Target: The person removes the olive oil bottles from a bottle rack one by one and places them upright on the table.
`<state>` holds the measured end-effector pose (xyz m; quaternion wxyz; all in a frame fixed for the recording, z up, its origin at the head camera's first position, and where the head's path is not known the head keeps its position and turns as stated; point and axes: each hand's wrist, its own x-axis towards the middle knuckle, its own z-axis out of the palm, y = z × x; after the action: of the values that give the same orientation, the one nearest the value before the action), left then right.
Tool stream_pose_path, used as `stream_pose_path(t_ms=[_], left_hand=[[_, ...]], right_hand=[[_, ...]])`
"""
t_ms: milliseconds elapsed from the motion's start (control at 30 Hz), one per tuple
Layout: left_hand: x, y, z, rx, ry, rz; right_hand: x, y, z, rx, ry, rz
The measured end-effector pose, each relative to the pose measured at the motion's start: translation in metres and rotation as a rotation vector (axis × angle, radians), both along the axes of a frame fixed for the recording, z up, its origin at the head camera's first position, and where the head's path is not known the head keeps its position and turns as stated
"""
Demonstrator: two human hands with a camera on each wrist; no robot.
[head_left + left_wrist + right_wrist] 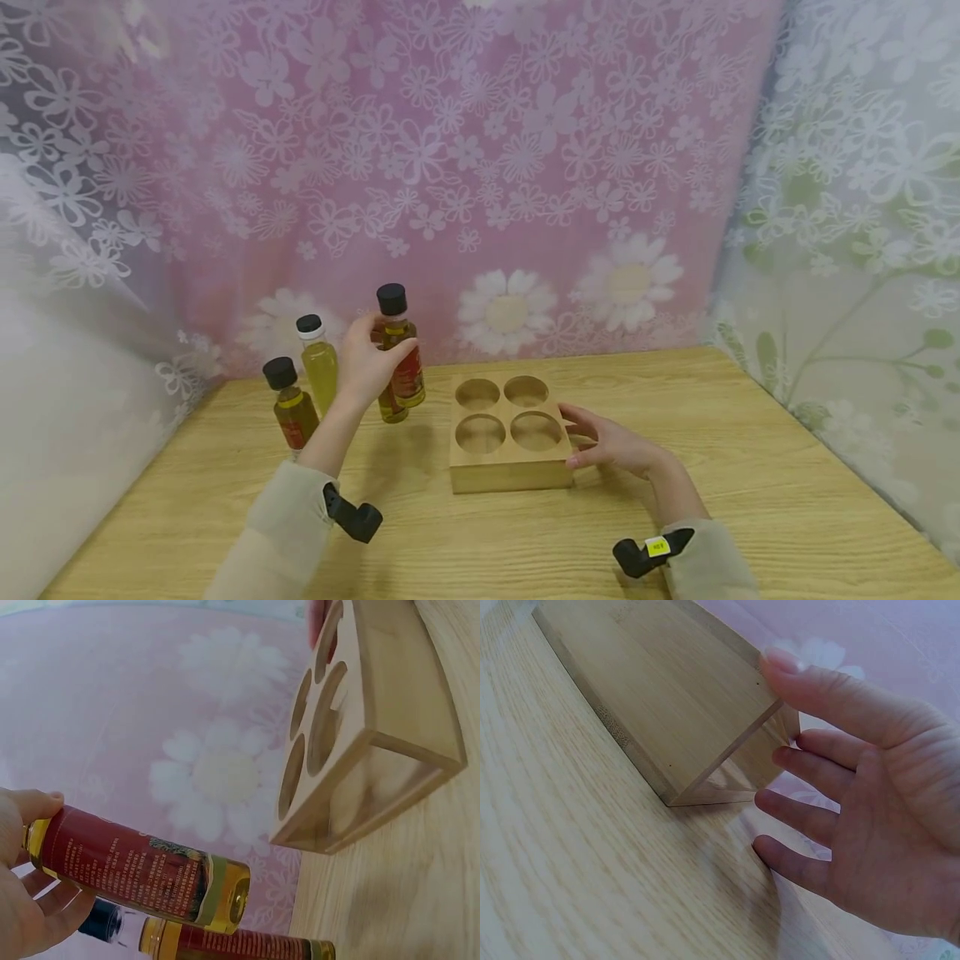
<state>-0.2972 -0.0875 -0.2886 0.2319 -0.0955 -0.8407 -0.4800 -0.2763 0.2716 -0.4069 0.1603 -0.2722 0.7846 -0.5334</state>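
Note:
My left hand (367,364) grips a bottle (408,379) of yellow oil near its neck. This bottle has a black cap and a red label, and its base hangs above the table. Partly hidden by the hand, another red-labelled bottle (392,407) stands just behind it; its black cap shows in the left wrist view. My right hand (618,446) rests at the right side of a wooden holder (510,477) with several round holes. Its thumb (787,661) touches the front corner, and the relaxed fingers are spread along the open side.
Left of the left forearm stand a clear bottle (321,371) of pale yellow oil and a shorter red-labelled bottle (295,414), both black-capped. They stand on a wooden table (420,542). Floral cloth (480,167) hangs behind the table and along both sides.

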Motion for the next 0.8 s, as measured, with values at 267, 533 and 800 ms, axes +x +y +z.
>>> stream_pose_path(t_ms=[267,533,800], left_hand=[[0.013,-0.012,-0.007,-0.054,-0.048,0.007],[0.02,-0.022,-0.021,-0.086,-0.091,-0.013],[0.027,-0.034,-0.034,-0.115,-0.163,-0.001]], right_hand=[[0.0,0.0,0.001,0.005,-0.017,-0.007],[0.0,0.001,0.002,-0.015,-0.013,0.007],[-0.001,0.0,0.001,-0.011,-0.02,0.003]])
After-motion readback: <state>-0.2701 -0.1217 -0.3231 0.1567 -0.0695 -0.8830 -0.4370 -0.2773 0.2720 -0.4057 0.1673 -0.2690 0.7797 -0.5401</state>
